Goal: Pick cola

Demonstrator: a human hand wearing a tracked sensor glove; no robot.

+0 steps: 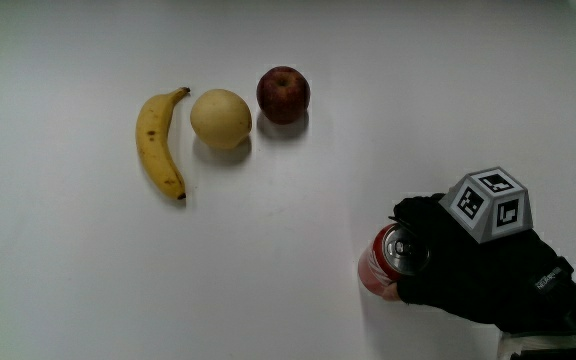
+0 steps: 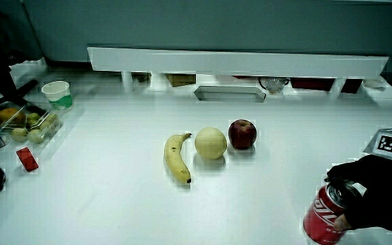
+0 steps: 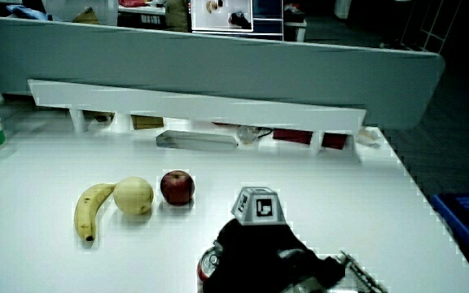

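A red cola can [image 1: 380, 266] stands on the white table, nearer to the person than the fruit; it also shows in both side views [image 2: 325, 216] [image 3: 208, 267]. The gloved hand [image 1: 468, 268] is wrapped around the can, fingers curled over its rim and side, with the patterned cube [image 1: 486, 203] on its back. In a side view the hand [image 2: 373, 197] covers part of the can's top, and in a side view the hand [image 3: 267, 256] hides most of the can. The can's base touches or sits just at the table; I cannot tell which.
A banana [image 1: 160, 143], a pale round fruit [image 1: 220, 118] and a red apple [image 1: 283, 94] lie in a row farther from the person than the can. In a side view, a cup [image 2: 57, 94], a tray of fruit [image 2: 26, 124] and a small red block [image 2: 26, 158] sit at the table's edge.
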